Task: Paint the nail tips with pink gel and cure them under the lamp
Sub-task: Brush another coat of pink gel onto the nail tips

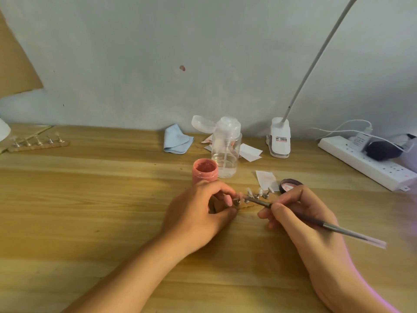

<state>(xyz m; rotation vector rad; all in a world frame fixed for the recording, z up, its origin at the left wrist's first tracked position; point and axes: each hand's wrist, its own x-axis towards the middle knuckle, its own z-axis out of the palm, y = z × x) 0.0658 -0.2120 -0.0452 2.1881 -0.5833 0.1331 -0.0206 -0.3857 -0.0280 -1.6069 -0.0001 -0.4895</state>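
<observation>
A small wooden stand with several clear nail tips on metal pegs lies mid-table. My left hand pinches the peg at the stand's left end. My right hand grips a grey gel brush like a pen, its tip lying across the pegs toward the left one. An open pink gel jar stands just behind my left hand. The jar's dark lid lies behind my right hand. A white clip lamp with a gooseneck stands at the back.
A clear pump bottle stands behind the jar, with a blue cloth and white paper wipes near it. A second stand of nail tips lies far left. A white power strip with cables runs along the right.
</observation>
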